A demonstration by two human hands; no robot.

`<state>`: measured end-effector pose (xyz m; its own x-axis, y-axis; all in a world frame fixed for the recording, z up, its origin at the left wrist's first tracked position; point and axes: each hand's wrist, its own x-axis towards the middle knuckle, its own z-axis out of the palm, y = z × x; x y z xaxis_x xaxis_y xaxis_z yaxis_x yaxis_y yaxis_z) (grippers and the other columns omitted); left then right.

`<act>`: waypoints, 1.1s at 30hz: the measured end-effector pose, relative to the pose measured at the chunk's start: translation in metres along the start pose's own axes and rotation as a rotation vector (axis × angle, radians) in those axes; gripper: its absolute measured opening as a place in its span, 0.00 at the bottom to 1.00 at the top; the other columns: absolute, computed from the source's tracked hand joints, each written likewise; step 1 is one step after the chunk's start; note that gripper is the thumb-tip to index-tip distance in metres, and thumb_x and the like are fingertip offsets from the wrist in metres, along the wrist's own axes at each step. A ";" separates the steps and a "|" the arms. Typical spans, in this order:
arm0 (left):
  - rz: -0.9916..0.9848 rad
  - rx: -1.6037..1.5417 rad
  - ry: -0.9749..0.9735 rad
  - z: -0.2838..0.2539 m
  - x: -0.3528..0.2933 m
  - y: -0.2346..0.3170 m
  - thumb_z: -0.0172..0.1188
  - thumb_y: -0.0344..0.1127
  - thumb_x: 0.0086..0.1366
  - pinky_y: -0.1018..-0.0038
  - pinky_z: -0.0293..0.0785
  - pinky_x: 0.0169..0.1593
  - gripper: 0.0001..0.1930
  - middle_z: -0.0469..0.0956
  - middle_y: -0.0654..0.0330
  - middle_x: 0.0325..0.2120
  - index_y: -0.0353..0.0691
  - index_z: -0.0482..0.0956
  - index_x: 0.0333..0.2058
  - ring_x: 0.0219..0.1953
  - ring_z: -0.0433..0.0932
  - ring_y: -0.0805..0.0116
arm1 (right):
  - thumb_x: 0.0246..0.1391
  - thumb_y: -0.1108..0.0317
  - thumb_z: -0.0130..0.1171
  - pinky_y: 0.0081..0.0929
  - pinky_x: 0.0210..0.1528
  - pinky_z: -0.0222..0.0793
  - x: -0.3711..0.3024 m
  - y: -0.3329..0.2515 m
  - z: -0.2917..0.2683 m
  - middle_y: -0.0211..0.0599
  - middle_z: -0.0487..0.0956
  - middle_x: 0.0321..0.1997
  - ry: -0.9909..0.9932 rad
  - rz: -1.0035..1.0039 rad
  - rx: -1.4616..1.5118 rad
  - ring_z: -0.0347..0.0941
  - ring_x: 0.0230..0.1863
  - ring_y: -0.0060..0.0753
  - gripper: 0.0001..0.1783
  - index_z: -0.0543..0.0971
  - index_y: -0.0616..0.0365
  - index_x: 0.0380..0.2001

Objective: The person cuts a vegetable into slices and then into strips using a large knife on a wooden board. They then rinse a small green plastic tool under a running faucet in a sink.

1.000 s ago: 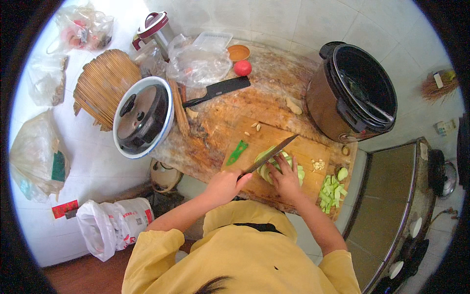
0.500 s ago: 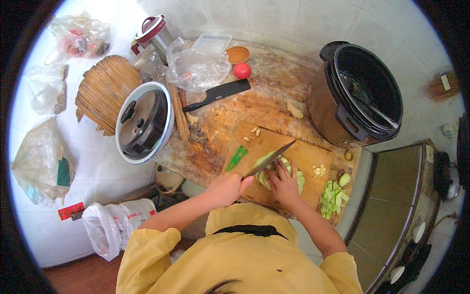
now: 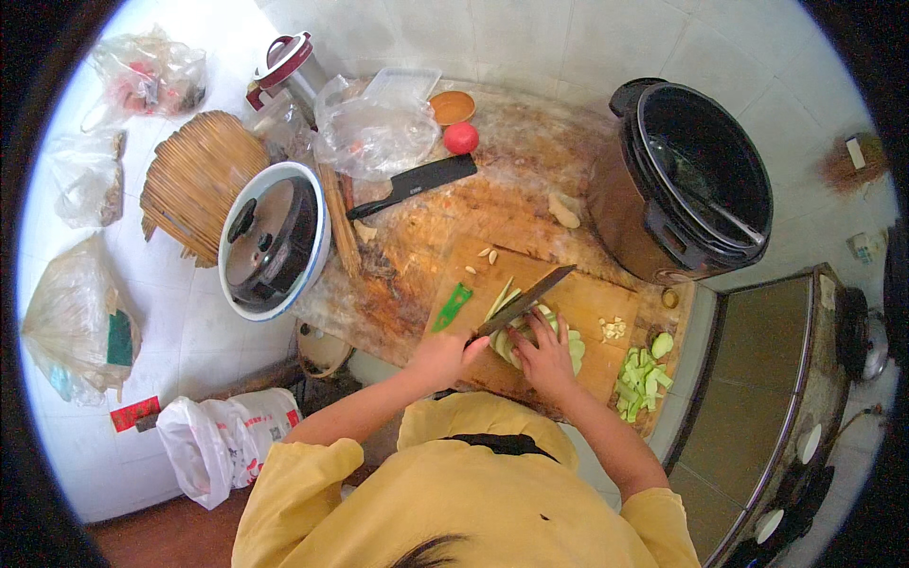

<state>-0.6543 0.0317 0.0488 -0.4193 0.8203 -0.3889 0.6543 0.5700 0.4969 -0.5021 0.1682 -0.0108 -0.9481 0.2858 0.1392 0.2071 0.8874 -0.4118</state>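
My left hand (image 3: 439,360) is wrapped around the handle of a kitchen knife (image 3: 532,299), whose dark blade slants up to the right over a wooden cutting board (image 3: 602,295). Fingers spread, my right hand (image 3: 545,356) presses down on pale green vegetable slices (image 3: 577,352) close beside the blade. Thin cut strips (image 3: 501,295) lie on the blade's far side. Also on the board are a green plastic-looking tool (image 3: 453,308), a few garlic cloves (image 3: 488,255) and a small heap of chopped pale bits (image 3: 614,328).
Green vegetable pieces (image 3: 642,386) lie right of the board. A large dark pot (image 3: 625,204) stands at the back right. Farther back are a black cleaver (image 3: 421,182), a red tomato-like round (image 3: 461,138) and a ginger-like piece (image 3: 564,211). A lidded basin (image 3: 325,241) sits at the left.
The knife has come down along the slices, and thin strips now show on its far side. My right hand stays on the slices. The whole view has shifted slightly.
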 end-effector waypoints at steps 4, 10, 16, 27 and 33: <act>0.093 -0.060 0.115 -0.018 -0.016 0.012 0.43 0.49 0.62 0.57 0.67 0.28 0.23 0.72 0.43 0.18 0.32 0.72 0.23 0.23 0.72 0.44 | 0.46 0.62 0.53 0.57 0.60 0.37 -0.001 0.000 0.001 0.46 0.65 0.48 0.080 -0.007 0.054 0.53 0.58 0.46 0.20 0.72 0.43 0.46; 0.034 -0.035 -0.033 -0.040 -0.030 0.027 0.43 0.46 0.62 0.56 0.68 0.33 0.20 0.74 0.43 0.24 0.33 0.75 0.30 0.29 0.73 0.44 | 0.45 0.61 0.53 0.57 0.60 0.38 -0.002 0.005 0.006 0.48 0.65 0.46 0.058 -0.019 0.013 0.55 0.56 0.48 0.21 0.71 0.42 0.47; -0.053 0.025 -0.141 -0.049 -0.029 0.038 0.41 0.48 0.63 0.56 0.68 0.33 0.23 0.73 0.41 0.23 0.32 0.74 0.27 0.29 0.73 0.42 | 0.46 0.61 0.52 0.56 0.61 0.37 -0.002 0.005 0.007 0.47 0.65 0.48 0.060 -0.020 -0.001 0.56 0.56 0.46 0.21 0.71 0.41 0.47; 0.002 -0.039 -0.006 0.013 0.004 -0.004 0.41 0.48 0.63 0.56 0.68 0.31 0.22 0.73 0.41 0.22 0.32 0.74 0.28 0.27 0.72 0.42 | 0.46 0.60 0.52 0.55 0.61 0.36 -0.001 -0.001 0.002 0.45 0.66 0.48 0.054 -0.005 0.027 0.57 0.56 0.44 0.20 0.71 0.42 0.46; 0.014 -0.053 0.007 -0.003 -0.001 0.014 0.43 0.46 0.62 0.58 0.68 0.33 0.20 0.74 0.43 0.25 0.32 0.74 0.31 0.29 0.73 0.44 | 0.43 0.60 0.55 0.55 0.60 0.40 -0.003 0.006 0.012 0.47 0.66 0.46 0.118 -0.010 0.066 0.57 0.54 0.48 0.18 0.73 0.56 0.39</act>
<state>-0.6466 0.0392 0.0581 -0.4144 0.8286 -0.3764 0.6261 0.5597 0.5429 -0.5011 0.1690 -0.0242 -0.9143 0.3209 0.2470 0.1776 0.8659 -0.4676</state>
